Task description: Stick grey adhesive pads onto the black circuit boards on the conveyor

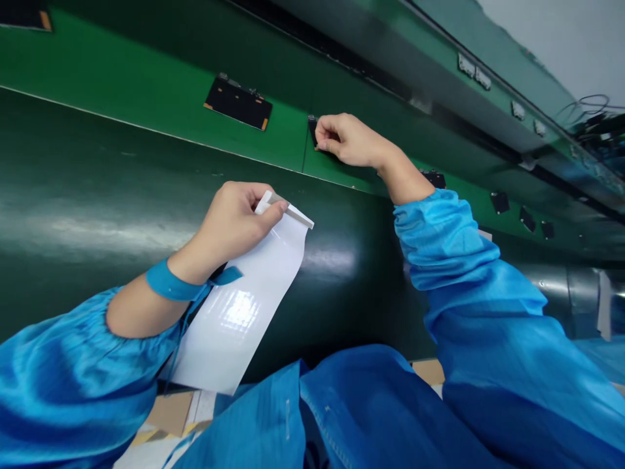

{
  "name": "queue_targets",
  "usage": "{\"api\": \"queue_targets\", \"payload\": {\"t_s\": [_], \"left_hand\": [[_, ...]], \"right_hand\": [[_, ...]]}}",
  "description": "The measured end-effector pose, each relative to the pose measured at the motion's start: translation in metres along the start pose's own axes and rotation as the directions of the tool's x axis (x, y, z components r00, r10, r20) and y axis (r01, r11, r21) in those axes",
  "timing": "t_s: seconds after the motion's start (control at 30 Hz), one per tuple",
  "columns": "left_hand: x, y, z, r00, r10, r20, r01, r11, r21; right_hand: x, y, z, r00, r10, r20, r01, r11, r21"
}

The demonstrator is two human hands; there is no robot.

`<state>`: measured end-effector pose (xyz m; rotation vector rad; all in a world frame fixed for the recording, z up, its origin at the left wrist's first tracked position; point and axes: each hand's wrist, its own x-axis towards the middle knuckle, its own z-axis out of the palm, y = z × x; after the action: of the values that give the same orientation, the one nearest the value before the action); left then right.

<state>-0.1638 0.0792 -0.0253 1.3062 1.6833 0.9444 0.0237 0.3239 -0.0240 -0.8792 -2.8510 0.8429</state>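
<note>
My left hand (239, 218) is closed on the top end of a long, glossy white sheet (244, 293). A narrow, stiff white strip (293, 213) runs along that end, with my thumb pressed on it. The sheet hangs down over the dark green bench toward my lap. Farther forward, my right hand (346, 139) is pinched above a small black panel (312, 132) on the bright green strip. The hand covers most of this panel, and whatever is between the fingertips is too small to make out.
Left of my right hand lies a black panel (237, 102) with orange corners. Another black panel (24, 14) is at the far left, and several smaller black pieces (499, 202) lie along the green strip (146, 85) to the right. A dark metal ledge (390, 71) runs behind.
</note>
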Motion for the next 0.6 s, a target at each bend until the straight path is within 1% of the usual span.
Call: {"api": "queue_targets", "payload": {"t_s": [0.1, 0.37, 0.6], "left_hand": [[-0.001, 0.001, 0.0, 1.0, -0.009, -0.001, 0.009, 1.0, 0.011], [0.001, 0.001, 0.001, 1.0, 0.009, -0.002, -0.009, 1.0, 0.004], [0.001, -0.001, 0.002, 1.0, 0.008, -0.013, -0.008, 1.0, -0.023]], "right_hand": [[-0.005, 0.002, -0.006, 0.999, 0.008, 0.039, -0.007, 1.0, -0.01], [-0.01, 0.017, -0.009, 0.998, -0.005, 0.063, 0.007, 1.0, -0.027], [-0.021, 0.022, -0.008, 1.0, 0.003, 0.019, -0.002, 0.997, -0.076]]}}
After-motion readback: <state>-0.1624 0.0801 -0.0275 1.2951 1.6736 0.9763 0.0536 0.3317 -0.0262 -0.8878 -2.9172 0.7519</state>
